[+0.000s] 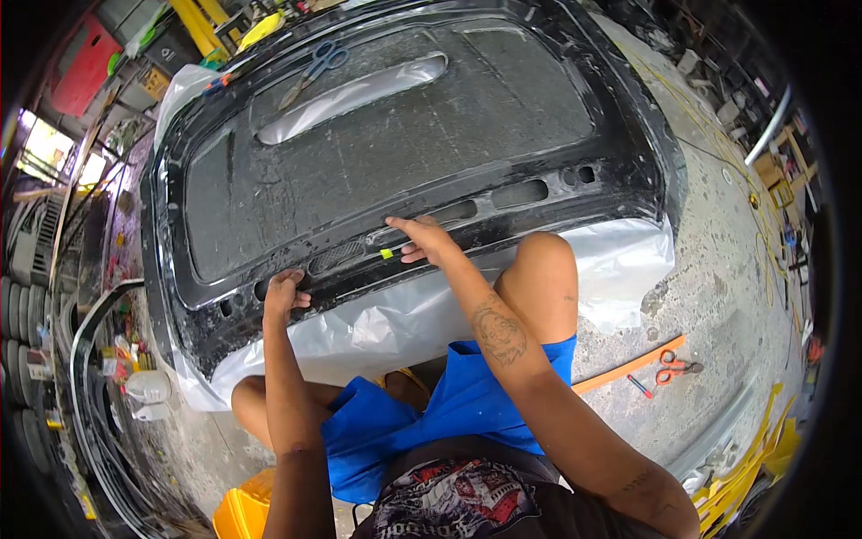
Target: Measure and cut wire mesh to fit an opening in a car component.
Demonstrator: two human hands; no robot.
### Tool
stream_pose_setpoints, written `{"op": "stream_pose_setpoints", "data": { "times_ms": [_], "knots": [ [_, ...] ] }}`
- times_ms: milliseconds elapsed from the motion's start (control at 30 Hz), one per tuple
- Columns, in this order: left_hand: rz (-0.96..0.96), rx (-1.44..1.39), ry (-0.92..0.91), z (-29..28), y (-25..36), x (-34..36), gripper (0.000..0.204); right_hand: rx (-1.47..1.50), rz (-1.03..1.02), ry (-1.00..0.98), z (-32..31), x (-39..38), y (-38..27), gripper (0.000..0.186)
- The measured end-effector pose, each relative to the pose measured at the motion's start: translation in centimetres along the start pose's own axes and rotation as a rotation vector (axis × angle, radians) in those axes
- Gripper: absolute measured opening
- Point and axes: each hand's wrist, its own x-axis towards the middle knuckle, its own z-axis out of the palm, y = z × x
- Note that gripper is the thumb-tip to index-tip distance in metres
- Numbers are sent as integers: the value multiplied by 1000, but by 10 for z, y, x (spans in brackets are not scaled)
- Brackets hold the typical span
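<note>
A large black vehicle panel (296, 184) with cut-out slots along its near edge lies in front of me on silvery plastic sheeting (377, 332). My left hand (285, 291) rests on the panel's near edge at the left, beside a slot, with its fingers bent but apart. Farther right, my right hand (422, 241) reaches over the same edge with fingers spread. Just by its fingertips sits a small yellow-green piece (387, 253); whether they touch it I cannot tell. Between my hands a slot shows a grey mesh-like patch (337, 257).
Blue-handled scissors (328, 59) lie on the panel's far part, near a long slot. On the concrete floor at right are an orange strip (628, 364), a red-handled cutting tool (673, 367) and a red marker-like stick (639, 387). A white jug (147, 387) stands left.
</note>
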Motion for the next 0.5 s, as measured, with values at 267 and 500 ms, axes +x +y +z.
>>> {"op": "stream_pose_setpoints", "data": {
  "times_ms": [267, 500],
  "knots": [
    [20, -79, -39, -3, -1, -10, 43, -189, -89, 170, -5, -17, -11, 54],
    [165, -73, 35, -4, -12, -20, 36, -527, -192, 283, -9, -23, -6, 53]
  ]
}}
